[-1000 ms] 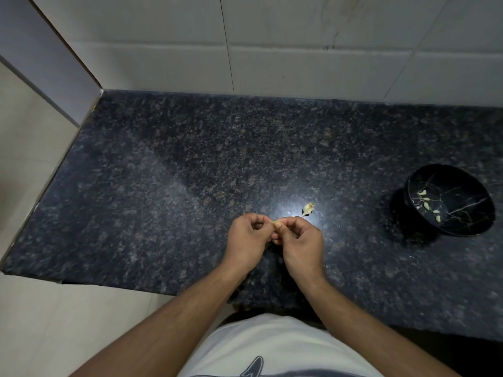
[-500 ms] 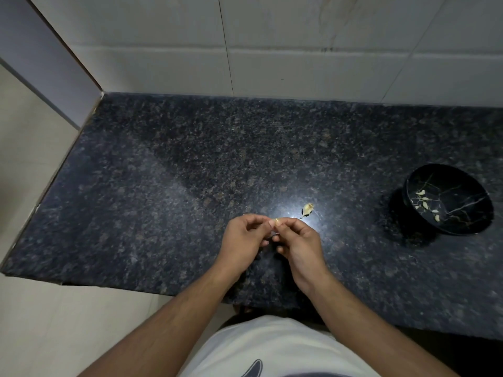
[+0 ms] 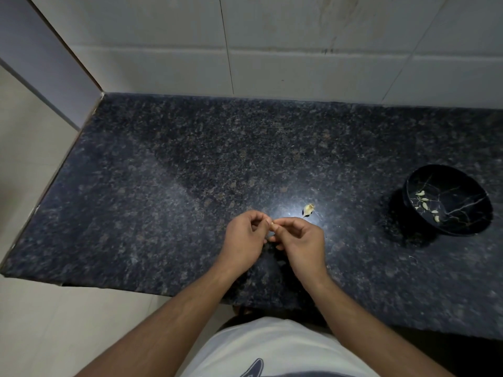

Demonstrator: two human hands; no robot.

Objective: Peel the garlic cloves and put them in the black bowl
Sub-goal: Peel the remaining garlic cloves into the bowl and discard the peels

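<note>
While the dark speckled counter [image 3: 190,164] fills most of the view, pale wall tiles [image 3: 299,63] rise behind it and a light floor [image 3: 32,322] shows past its left and near edges. At the bottom, a white shirt [image 3: 272,349] sits between two bare forearms. Over at the right, well apart from the hands, the black bowl [image 3: 462,221] with thin gold veins rests on the counter, and several peeled garlic cloves [image 3: 424,204] lie inside it. Both hands meet above the counter near its front edge: the left hand [image 3: 245,238] and the right hand [image 3: 302,240] have their fingers curled inward, thumb and fingertips pinching a small garlic clove [image 3: 272,225] between them; it is mostly hidden, so how much skin it has cannot be told. Just beyond the right hand, a pale scrap of garlic [image 3: 308,209] lies on the counter in a bright reflection
</note>
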